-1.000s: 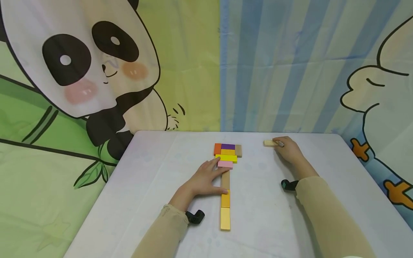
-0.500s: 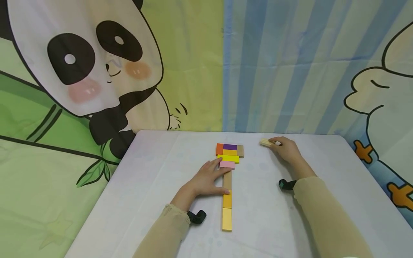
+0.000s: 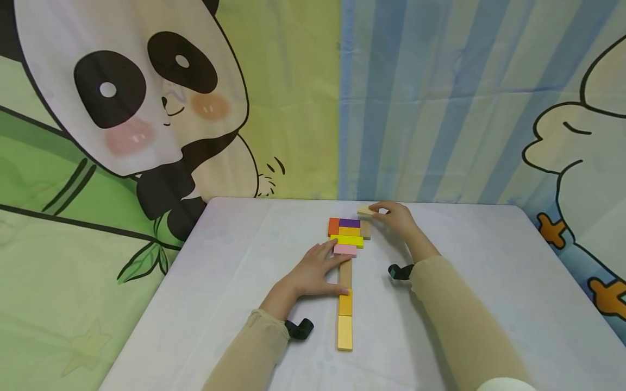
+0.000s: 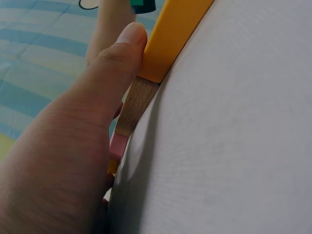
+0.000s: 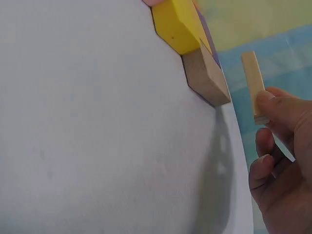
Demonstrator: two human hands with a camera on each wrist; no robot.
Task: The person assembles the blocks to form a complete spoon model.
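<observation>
Between the thumb and fingertips of my right hand is a pale wooden block, held just beyond the far end of a flat layout of blocks. My left hand spreads over the layout, its thumb on an orange block and fingertips at the pink block and yellow block. Beyond these, a purple block and another orange block lie between a red-orange block and a tan block. A brown wooden block joins pink to orange.
At the near end of the row lies a light yellow block. The white table ends at a back edge close behind the right hand. A printed curtain with a panda hangs behind it.
My right hand has carried the pale wooden block leftward, from the right side of the table to the far end of the layout. The left hand stays on the blocks.
</observation>
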